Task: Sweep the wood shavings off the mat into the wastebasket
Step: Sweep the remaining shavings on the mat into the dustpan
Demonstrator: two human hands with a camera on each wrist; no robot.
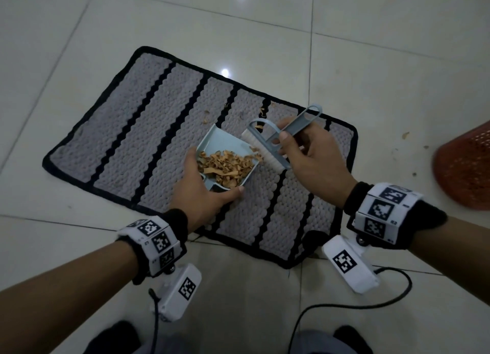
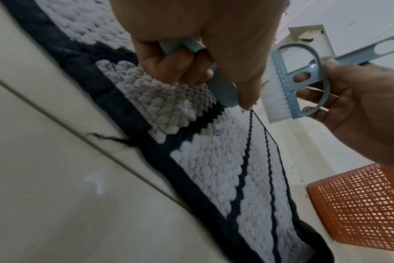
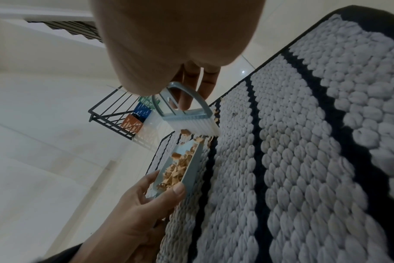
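Observation:
A grey mat with black stripes lies on the tiled floor. My left hand grips the rear of a pale blue dustpan that rests on the mat and holds a heap of wood shavings. My right hand holds a blue hand brush by its handle, its white bristles at the pan's right lip. A few loose shavings lie on the mat beyond the pan. The orange mesh wastebasket stands on the floor to the right of the mat.
Small scraps dot the tiles between mat and wastebasket. A black cable trails over the floor near my feet. In the right wrist view a black wire rack with coloured crates stands far off beyond the mat.

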